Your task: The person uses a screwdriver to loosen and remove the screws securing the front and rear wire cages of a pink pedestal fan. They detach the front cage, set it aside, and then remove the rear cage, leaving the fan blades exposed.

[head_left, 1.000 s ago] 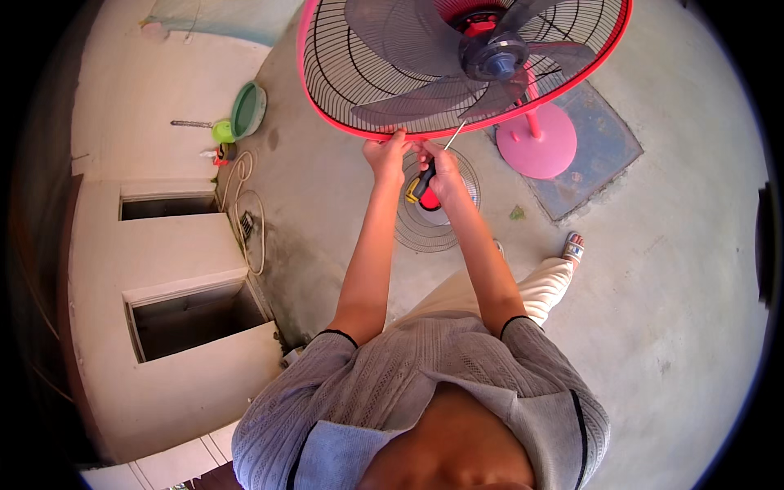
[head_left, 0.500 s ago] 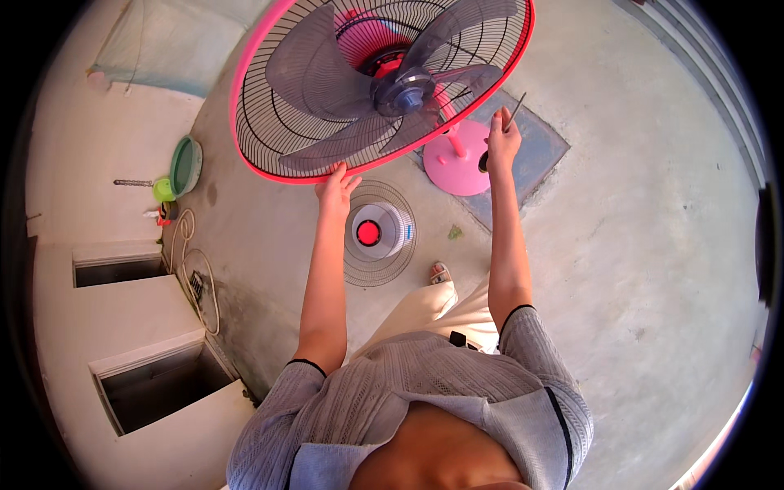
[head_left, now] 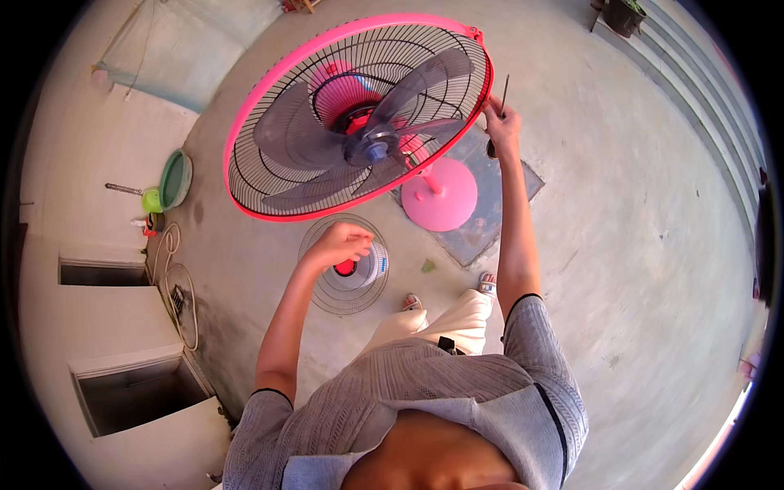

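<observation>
A pink pedestal fan [head_left: 441, 194] stands before me, its front uncovered. Grey blades [head_left: 298, 135] show inside the pink-rimmed wire rear guard. My right hand [head_left: 502, 131] is closed around a screwdriver [head_left: 505, 94], its thin shaft pointing up, and is beside the right edge of the fan's rim. Below the rim, my left hand [head_left: 347, 245] hangs apart from the fan with its fingers curled together; whether something small is in them is hidden. Beneath that hand is the round wire front guard [head_left: 331, 298] with a red centre, over a white, bucket-like container [head_left: 378, 265].
The fan's base rests on a dark square slab [head_left: 498, 208] in the concrete floor. At the left wall are a green basin [head_left: 175, 180], a small lime-green vessel [head_left: 152, 200] and a coiled hose [head_left: 173, 245]. Steps [head_left: 686, 90] with a potted plant [head_left: 625, 16] rise at far right.
My left hand has let go of the fan's lower rim and moved down, its fingers curling. My right hand with the screwdriver has come up to the rim's right edge. The view has shifted.
</observation>
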`<action>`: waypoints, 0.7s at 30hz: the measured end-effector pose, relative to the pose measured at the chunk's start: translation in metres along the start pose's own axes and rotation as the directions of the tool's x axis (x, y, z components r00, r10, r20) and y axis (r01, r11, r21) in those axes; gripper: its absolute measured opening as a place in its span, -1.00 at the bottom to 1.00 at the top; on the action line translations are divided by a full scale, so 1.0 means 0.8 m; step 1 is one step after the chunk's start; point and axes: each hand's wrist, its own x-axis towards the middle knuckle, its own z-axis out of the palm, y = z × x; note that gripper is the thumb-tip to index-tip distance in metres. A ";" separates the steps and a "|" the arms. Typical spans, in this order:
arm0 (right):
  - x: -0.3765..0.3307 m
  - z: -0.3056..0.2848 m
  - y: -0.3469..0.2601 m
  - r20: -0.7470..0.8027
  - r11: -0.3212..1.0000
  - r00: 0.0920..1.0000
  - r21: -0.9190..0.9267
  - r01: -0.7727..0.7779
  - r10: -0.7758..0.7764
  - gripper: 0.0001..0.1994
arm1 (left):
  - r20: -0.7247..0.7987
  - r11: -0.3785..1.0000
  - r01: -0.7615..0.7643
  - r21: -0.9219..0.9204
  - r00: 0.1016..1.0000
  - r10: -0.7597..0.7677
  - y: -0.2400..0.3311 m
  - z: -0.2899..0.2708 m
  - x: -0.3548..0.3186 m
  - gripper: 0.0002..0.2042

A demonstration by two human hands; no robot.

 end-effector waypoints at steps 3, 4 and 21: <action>0.020 -0.008 0.013 0.074 0.983 0.996 -0.174 0.065 -0.053 -0.76 | 0.060 0.952 -0.301 0.046 0.953 0.298 0.091 0.045 0.029 -0.72; 0.025 -0.015 0.013 0.087 0.959 0.989 -0.248 0.136 -0.118 -0.76 | 0.048 0.920 -0.389 0.048 0.921 0.387 0.120 0.065 0.053 -0.73; 0.019 -0.049 -0.028 0.277 0.936 0.952 -0.351 -0.030 0.134 -0.71 | -0.580 0.615 -0.496 0.612 0.248 0.776 0.215 0.200 0.310 -0.92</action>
